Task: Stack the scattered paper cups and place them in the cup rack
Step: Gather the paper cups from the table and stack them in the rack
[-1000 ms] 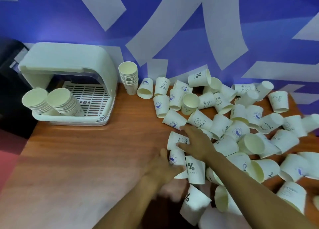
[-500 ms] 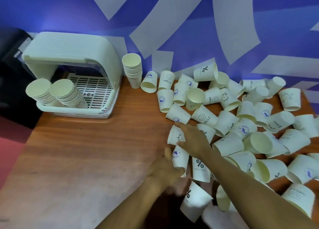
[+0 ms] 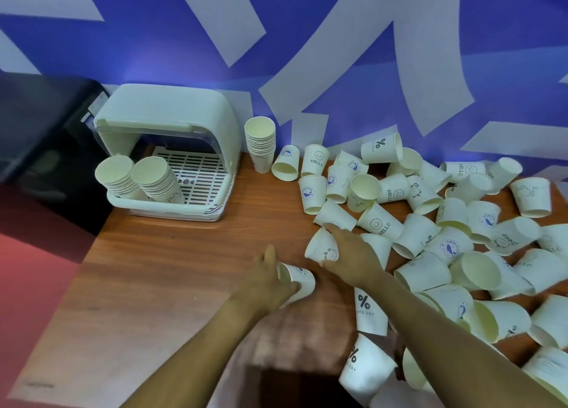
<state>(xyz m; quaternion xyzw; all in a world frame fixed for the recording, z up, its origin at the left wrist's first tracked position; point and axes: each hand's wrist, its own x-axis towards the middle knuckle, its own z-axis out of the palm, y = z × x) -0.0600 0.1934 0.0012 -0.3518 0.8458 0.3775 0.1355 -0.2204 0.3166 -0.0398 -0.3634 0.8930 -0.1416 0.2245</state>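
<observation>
Your left hand [image 3: 264, 284] holds a cup [image 3: 296, 280] that lies on its side on the table [image 3: 147, 284]. Your fingers curl round the open end, and the cup's bottom pokes out to the right of your hand. Your thumb sticks up.

Your right hand [image 3: 350, 253] grips a second cup [image 3: 321, 247]. This one has a small animal drawn on it. It is tilted, with its wide mouth facing left and down. Your fingers wrap over its top and your palm covers its right side. The two held cups are near each other but not touching. The second cup is a bit farther back and to the right of the first.

Right of your right hand is the big pile of loose cups [image 3: 445, 223]. Most lie tipped over, some on top of others. A few say HELLO. A cup with a % sign [image 3: 368, 310] lies just under your right arm, close to you.

Far back on the left of the table is the rack [image 3: 172, 149]. Two stacks [image 3: 141, 177] lean inside it, side by side, mouths facing you. A third stack [image 3: 260, 144] stands upright on the table just right of the rack, against the wall [image 3: 307, 53]. Both held cups are well apart from the rack.
</observation>
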